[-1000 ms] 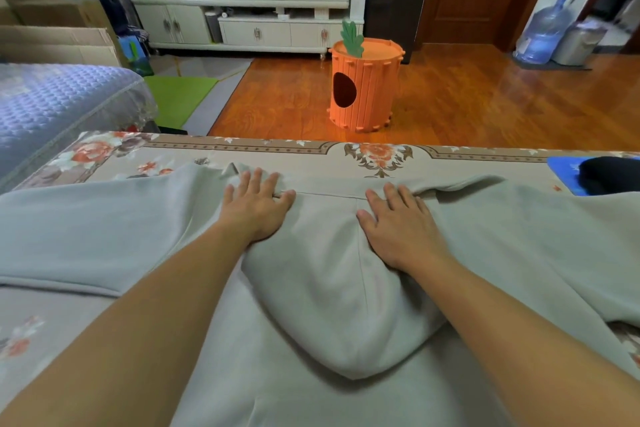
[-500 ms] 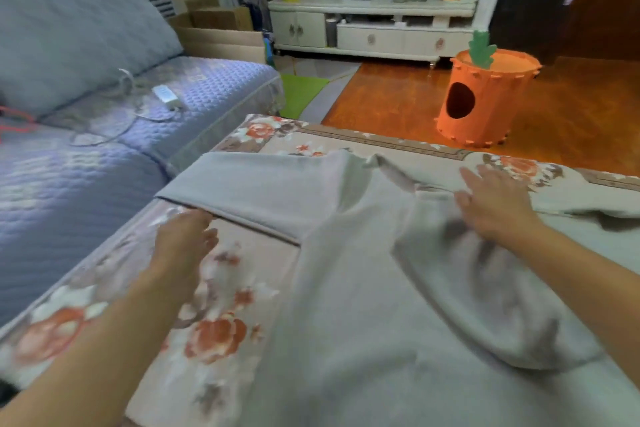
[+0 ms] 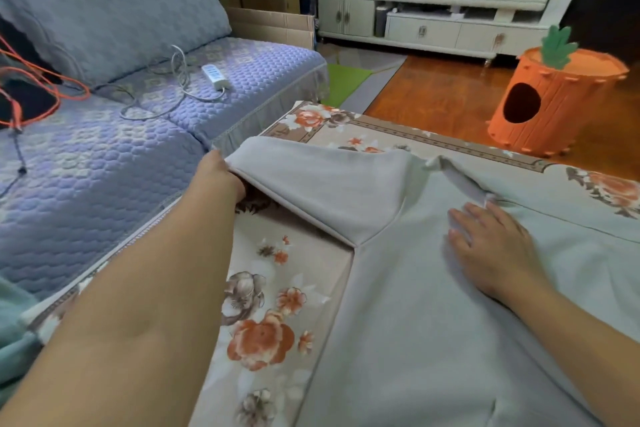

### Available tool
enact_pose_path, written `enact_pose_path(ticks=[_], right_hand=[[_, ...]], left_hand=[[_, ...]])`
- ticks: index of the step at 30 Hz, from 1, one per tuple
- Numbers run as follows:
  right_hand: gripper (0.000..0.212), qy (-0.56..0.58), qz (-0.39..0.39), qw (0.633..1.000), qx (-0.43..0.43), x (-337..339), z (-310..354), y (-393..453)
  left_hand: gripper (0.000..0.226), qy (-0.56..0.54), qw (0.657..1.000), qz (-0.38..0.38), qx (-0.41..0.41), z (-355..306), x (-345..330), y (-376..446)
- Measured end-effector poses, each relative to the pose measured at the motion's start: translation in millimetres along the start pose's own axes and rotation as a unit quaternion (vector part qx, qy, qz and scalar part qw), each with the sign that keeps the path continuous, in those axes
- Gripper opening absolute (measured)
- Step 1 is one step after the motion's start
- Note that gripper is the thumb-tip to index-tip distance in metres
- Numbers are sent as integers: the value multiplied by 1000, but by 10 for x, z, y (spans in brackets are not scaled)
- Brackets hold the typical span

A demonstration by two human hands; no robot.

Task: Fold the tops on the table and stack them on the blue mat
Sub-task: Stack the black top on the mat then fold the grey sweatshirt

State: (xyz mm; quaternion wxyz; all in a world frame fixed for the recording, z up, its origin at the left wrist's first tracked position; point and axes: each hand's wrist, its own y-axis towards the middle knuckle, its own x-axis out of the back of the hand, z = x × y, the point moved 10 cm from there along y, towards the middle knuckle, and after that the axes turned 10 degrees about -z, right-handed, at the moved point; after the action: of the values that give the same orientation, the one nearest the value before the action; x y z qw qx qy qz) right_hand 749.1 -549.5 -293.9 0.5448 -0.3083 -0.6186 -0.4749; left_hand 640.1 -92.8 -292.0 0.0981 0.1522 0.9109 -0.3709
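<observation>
The pale grey, soft-knit long-sleeved top (image 3: 415, 305) lies spread over the surface (image 3: 277, 305), which is covered by a beige cloth printed with orange and brown flowers. The top fills the centre and lower right of the frame. Its sleeve (image 3: 322, 184) extends toward the centre left, and the sleeve end is raised off the surface.

The left hand (image 3: 221, 177), at centre left, reaches forward along a straight forearm from the lower left corner. It grips the sleeve end at the cuff edge; its fingers are curled beneath the fabric and hidden from view.

The right hand (image 3: 491, 250), at centre right, lies palm-down on the chest area of the top just below the collar (image 3: 464, 184). Its fingers (image 3: 467, 218) are straight and slightly spread, pressing the fabric flat and gripping nothing.

At the left of the frame stands a sofa with a blue quilted cover (image 3: 104, 166), carrying a white power strip (image 3: 214, 76) and orange cables (image 3: 41, 90). An orange carrot-shaped felt house (image 3: 554, 104) stands on the wooden floor (image 3: 433, 97) at the upper right.
</observation>
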Motion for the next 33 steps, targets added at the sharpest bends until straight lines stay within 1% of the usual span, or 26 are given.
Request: enact_pose_path(ticks=[3, 5, 8, 10, 11, 12, 13, 14, 15, 16, 17, 18, 19, 20, 22, 23, 24, 25, 26, 27, 28, 29, 30, 31, 32, 33], right_hand=[[61, 13, -3, 1000, -13, 16, 3, -16], [51, 21, -16, 1000, -16, 85, 20, -9], [46, 52, -24, 998, -27, 142, 17, -16], [43, 88, -23, 995, -34, 171, 2, -7], [43, 113, -17, 993, -43, 202, -12, 9], [42, 154, 0, 986, -59, 246, -33, 21], [42, 221, 26, 971, -88, 309, -56, 12], [40, 320, 54, 936, -137, 379, -117, -20], [38, 431, 75, 878, -194, 485, -180, -57], [36, 533, 87, 807, -238, 633, -232, -90], [40, 605, 80, 748, -260, 838, -318, -123], [48, 650, 63, 707, -271, 1069, -443, -164], [55, 681, 39, 676, -279, 1297, -609, -232], [58, 707, 17, 645, -289, 1502, -794, -338], [59, 760, -13, 570, -312, 1773, -1156, -655], [59, 782, -18, 533, -324, 1824, -1315, -855], [61, 801, -11, 495, -336, 1835, -1422, -1083], [62, 814, -5, 460, -355, 1792, -1516, -1334], [61, 816, -2, 437, -378, 1718, -1590, -1582], [58, 807, 1, 425, -410, 1604, -1662, -1828], [58, 793, 5, 420, -441, 1486, -1703, -2047], [57, 776, 6, 415, -475, 1354, -1741, -2245], [53, 761, 12, 408, -505, 1255, -1733, -2402], [47, 748, 17, 400, -529, 1165, -1720, -2513], [38, 737, 21, 403, -543, 1111, -1695, -2571], [26, 716, 12, 422, -555, 1049, -1732, -2602]], left_hand=[[30, -2, 999, 33, -2, -97, -25, -33], [30, 16, 1000, 13, -19, -195, 80, 15], [38, -2, 999, -5, -48, -367, 269, 137], [34, -36, 998, -21, -54, -478, 364, 96], [34, -52, 996, -17, -65, -551, 339, 23], [36, -64, 995, 7, -80, -625, 247, -116], [37, -76, 990, 59, -101, -695, 75, -329], [37, -92, 980, 121, -125, -751, -135, -609], [35, -109, 965, 183, -151, -795, -353, -939], [30, -127, 947, 234, -179, -824, -542, -1324], [26, -126, 927, 286, -209, -798, -722, -1739], [26, -113, 903, 334, -244, -705, -869, -2167], [24, -93, 875, 385, -278, -546, -996, -2643], [21, -58, 853, 414, -312, -334, -1096, -3047], [19, 71, 792, 462, -392, 303, -1246, -3736], [20, 147, 741, 490, -436, 703, -1269, -4046], [26, 227, 673, 517, -477, 1136, -1218, -4314], [38, 312, 585, 541, -517, 1598, -1100, -4505], [52, 389, 487, 546, -559, 2036, -933, -4562], [63, 455, 392, 521, -606, 2368, -762, -4445], [69, 507, 325, 477, -640, 2556, -614, -4204], [73, 557, 302, 429, -644, 2623, -508, -3876], [79, 596, 305, 382, -638, 2600, -450, -3519], [83, 625, 319, 335, -629, 2506, -410, -3204], [84, 648, 339, 290, -617, 2370, -384, -2937], [81, 669, 358, 249, -601, 2220, -369, -2730]])
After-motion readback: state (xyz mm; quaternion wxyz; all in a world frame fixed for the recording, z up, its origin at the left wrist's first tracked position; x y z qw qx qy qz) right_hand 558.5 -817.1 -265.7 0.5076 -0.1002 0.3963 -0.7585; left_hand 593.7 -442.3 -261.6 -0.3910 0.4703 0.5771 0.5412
